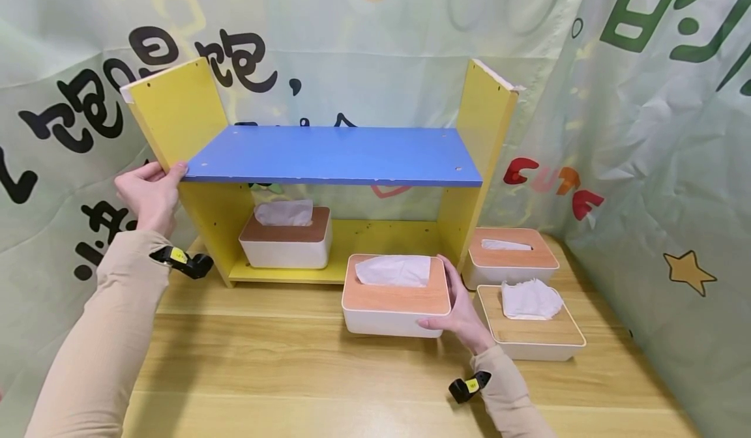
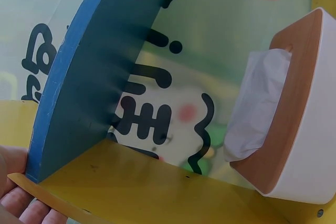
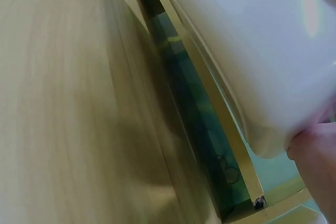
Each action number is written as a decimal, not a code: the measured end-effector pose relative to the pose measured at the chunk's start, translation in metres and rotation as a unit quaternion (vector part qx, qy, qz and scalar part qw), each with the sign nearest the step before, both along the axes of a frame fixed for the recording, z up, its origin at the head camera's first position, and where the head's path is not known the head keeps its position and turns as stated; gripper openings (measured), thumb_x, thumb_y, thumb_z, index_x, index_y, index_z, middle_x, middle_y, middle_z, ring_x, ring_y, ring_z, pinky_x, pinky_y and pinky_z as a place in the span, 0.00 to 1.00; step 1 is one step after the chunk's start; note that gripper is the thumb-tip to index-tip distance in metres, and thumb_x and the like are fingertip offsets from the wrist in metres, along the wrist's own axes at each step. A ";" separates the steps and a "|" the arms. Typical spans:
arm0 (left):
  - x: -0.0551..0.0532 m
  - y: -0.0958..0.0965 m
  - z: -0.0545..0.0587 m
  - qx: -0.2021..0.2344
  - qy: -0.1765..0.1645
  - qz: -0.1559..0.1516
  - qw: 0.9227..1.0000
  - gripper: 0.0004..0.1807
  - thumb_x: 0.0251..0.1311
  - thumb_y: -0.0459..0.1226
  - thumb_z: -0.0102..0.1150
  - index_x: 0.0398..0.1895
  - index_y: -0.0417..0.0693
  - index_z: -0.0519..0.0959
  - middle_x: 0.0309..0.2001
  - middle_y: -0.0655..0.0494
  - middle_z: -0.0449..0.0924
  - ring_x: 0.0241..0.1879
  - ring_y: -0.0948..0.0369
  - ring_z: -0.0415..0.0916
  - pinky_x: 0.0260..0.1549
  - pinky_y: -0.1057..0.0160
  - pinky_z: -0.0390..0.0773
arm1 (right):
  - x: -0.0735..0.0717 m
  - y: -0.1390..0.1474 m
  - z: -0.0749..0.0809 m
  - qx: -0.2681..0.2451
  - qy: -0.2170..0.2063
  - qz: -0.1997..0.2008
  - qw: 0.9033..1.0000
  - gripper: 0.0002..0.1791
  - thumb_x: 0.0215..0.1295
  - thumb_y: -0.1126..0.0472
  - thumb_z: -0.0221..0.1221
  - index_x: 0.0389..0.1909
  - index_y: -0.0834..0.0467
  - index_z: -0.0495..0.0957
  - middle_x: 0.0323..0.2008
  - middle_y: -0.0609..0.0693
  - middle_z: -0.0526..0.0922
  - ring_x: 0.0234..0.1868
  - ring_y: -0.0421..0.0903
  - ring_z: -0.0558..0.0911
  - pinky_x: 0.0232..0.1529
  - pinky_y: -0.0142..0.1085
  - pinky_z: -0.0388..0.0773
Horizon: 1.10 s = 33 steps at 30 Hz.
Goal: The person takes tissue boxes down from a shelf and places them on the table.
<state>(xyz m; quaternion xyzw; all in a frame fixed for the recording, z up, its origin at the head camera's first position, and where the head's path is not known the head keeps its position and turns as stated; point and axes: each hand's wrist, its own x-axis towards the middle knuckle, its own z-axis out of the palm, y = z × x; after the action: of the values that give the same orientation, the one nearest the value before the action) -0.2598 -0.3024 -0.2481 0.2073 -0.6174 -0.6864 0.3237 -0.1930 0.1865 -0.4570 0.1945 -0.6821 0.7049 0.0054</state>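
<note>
Box (image 1: 364, 294) in right hand (image 1: 461, 317): smooth, glossy, plastic-looking walls (image 1: 381, 322); matt wood-grain lid (image 1: 381, 301); paper tissue (image 1: 396, 271). Board (image 1: 340, 154) beside left hand (image 1: 151, 193): painted, edge (image 2: 67, 59) scuffed. Table (image 1: 293, 360) below right hand: smooth wood-grain finish

"What are the fingers (image 2: 32, 213) gripping?"
"The yellow panel (image 2: 142, 190), by its edge, right beside the blue board (image 2: 84, 87)."
"And at the view's right?"
"A white tissue box (image 2: 317, 129), its wood-toned lid (image 2: 299, 87) facing left, tissue (image 2: 260, 98) poking out."

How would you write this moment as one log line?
left hand: grips shelf | right hand: holds tissue box before shelf | second box: on lower board
</note>
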 end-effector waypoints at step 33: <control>0.001 0.000 0.000 -0.003 -0.003 0.002 1.000 0.20 0.51 0.33 0.75 0.50 0.46 0.87 0.18 0.74 0.79 0.27 0.74 0.78 0.29 0.81 0.77 | 0.007 0.007 -0.016 0.024 0.033 0.008 0.999 0.69 0.35 0.76 0.76 0.79 0.60 0.44 0.68 0.46 0.64 0.61 0.32 0.72 0.59 0.27 0.75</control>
<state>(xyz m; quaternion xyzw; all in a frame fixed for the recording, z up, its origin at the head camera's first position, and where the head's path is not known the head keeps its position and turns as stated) -0.2593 -0.3022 -0.2484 0.2095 -0.6204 -0.6831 0.3234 -0.1862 0.1934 -0.4728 0.2228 -0.6967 0.6816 0.0174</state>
